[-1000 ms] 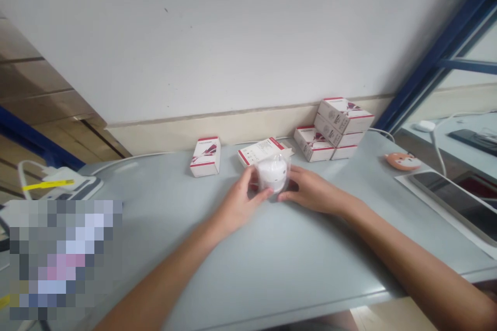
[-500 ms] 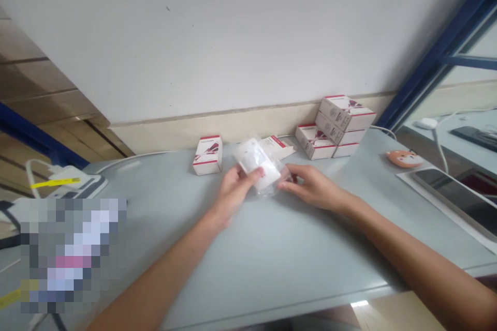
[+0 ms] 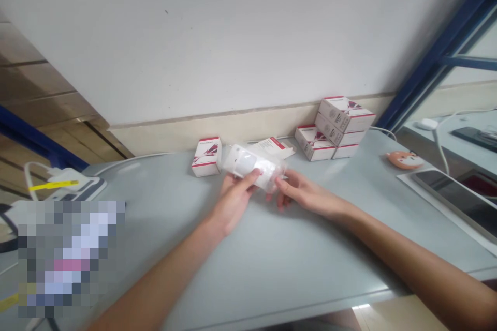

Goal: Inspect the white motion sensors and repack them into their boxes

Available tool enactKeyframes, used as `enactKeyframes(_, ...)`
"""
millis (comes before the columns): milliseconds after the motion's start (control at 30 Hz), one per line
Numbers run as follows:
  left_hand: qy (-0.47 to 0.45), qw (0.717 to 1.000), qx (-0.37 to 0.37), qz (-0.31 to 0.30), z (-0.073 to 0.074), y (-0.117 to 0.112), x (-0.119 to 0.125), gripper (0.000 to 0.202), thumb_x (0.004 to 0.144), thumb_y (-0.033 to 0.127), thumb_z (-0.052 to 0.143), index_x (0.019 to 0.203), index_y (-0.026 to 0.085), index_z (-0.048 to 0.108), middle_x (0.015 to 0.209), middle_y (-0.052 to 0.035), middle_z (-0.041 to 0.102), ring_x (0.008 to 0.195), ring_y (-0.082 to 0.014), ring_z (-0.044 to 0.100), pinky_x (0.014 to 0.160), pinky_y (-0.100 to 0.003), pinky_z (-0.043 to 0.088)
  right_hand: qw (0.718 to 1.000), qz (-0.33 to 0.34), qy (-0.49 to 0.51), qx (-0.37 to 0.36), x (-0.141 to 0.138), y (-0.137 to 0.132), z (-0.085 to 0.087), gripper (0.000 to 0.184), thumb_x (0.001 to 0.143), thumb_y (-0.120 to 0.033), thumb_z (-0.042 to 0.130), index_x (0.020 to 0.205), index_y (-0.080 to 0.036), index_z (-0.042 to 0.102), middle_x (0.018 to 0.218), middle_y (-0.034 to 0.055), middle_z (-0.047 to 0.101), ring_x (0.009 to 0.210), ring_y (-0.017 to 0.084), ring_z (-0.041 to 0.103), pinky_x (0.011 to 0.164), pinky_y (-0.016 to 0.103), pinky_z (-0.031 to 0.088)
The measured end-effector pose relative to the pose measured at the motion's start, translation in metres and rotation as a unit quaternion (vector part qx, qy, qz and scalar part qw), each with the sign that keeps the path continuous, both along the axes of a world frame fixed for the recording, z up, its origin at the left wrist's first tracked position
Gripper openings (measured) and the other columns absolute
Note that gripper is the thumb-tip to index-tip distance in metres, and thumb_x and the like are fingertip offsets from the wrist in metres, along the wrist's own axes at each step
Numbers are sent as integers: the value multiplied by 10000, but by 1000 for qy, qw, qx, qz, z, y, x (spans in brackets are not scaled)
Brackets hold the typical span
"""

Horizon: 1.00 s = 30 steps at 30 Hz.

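1. Packet has swung round since the earlier frame: it stood upright between the hands, now it lies nearly level, long side running left to right, and sits further left.
2. Clear plastic bag with a white device inside is held up between both hands, over the pale grey table. It is just beside the small white-and-red box. Exact device type can't be told through the plastic.
3. Left hand: fingers curled and closed against the near side of the bag, holding it.
4. Right hand: fingers only slightly spread, tips pinching the bag's right end.
5. Behind the bag, a flat white-and-red box lies against the wall's cream skirting.
6. Further right, a stack of white-and-red boxes stands beside a single box.
7. Far right on the table: orange fox-face object, dark tablet on a white sheet.
8. Lower left is a pixelated blurred patch, contents unreadable.
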<state>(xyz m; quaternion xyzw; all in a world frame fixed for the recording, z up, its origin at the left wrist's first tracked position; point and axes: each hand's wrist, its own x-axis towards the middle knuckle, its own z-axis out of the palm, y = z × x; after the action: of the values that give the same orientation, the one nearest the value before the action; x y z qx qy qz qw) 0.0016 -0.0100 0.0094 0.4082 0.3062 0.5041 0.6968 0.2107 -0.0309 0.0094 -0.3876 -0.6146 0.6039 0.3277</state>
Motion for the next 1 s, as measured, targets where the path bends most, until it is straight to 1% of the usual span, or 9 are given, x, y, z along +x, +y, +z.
enactKeyframes(67, 11, 1000, 7, -6, 0, -1, 0, 483, 917, 304, 814, 1358, 232, 629, 1320, -95, 736, 1199, -266, 698, 1029, -425, 558, 1000, -5, -1, -6, -4, 1, -1, 472, 997, -648, 625, 1139, -198, 610, 1005, 68, 738, 703, 149, 640, 659, 306, 477)
enactKeyframes(133, 3, 1000, 8, -1, 1, -1, 0, 491, 918, 298, 811, 1367, 235, 625, 1344, -93, 730, 1238, -268, 686, 1083, -438, 533, 1000, 4, 0, -1, -4, 3, -2, 406, 994, -596, 661, 1046, -195, 633, 970, 58, 734, 700, 144, 622, 662, 300, 466)
enactKeyframes(233, -16, 1000, -2, 18, 2, 1, -1, 515, 910, 288, 817, 1386, 259, 622, 1375, -75, 726, 1302, -248, 661, 1148, -424, 495, 1000, -13, 3, 2, 0, 5, -2, 366, 989, -564, 683, 1005, -202, 633, 951, 46, 719, 728, 147, 601, 694, 303, 463)
enactKeyframes(333, -27, 999, -11, 31, 3, 3, -2, 530, 902, 286, 826, 1393, 269, 627, 1369, -66, 734, 1327, -238, 651, 1165, -414, 487, 999, -38, 10, 3, 4, 5, -1, 402, 987, -610, 663, 1033, -213, 620, 926, 39, 701, 740, 155, 589, 699, 309, 460)
enactKeyframes(500, -22, 999, 5, 34, 4, 1, 0, 559, 907, 284, 827, 1423, 274, 614, 1388, -61, 725, 1363, -243, 630, 1178, -408, 481, 1000, -16, 14, -8, 1, -1, 1, 563, 987, -745, 549, 1213, -230, 576, 1006, 67, 728, 758, 172, 619, 731, 340, 488)
enactKeyframes(600, -6, 1000, 10, 16, 3, -2, 3, 559, 899, 288, 837, 1417, 273, 625, 1383, -61, 731, 1352, -249, 640, 1167, -401, 485, 998, -68, 13, 7, -3, 0, -1, 564, 966, -739, 596, 1193, -223, 587, 877, 26, 685, 701, 160, 576, 699, 331, 466)
enactKeyframes(767, 15, 1000, 5, -4, -2, -4, 6, 528, 872, 265, 859, 1363, 214, 671, 1368, -101, 741, 1326, -286, 661, 1147, -425, 500, 981, -176, 64, 49, -6, 7, -4, 427, 889, -601, 788, 937, -211, 621, 756, -31, 586, 648, 126, 493, 633, 290, 381)
enactKeyframes(900, -18, 1000, -8, -23, -2, -4, 6, 574, 905, 271, 821, 1444, 258, 622, 1436, -91, 706, 1378, -284, 630, 1202, -461, 471, 975, -185, 112, 48, -4, 8, -2, 407, 873, -541, 823, 842, -214, 582, 742, -36, 584, 628, 115, 468, 615, 286, 347)
enactKeyframes(1000, -32, 999, -1, -41, 3, -3, 3, 560, 937, 307, 788, 1466, 277, 603, 1454, -92, 691, 1387, -293, 625, 1212, -486, 470, 971, -183, 153, 17, -2, 8, -2, 385, 867, -513, 840, 867, -218, 593, 765, -29, 601, 638, 118, 478, 614, 286, 343)
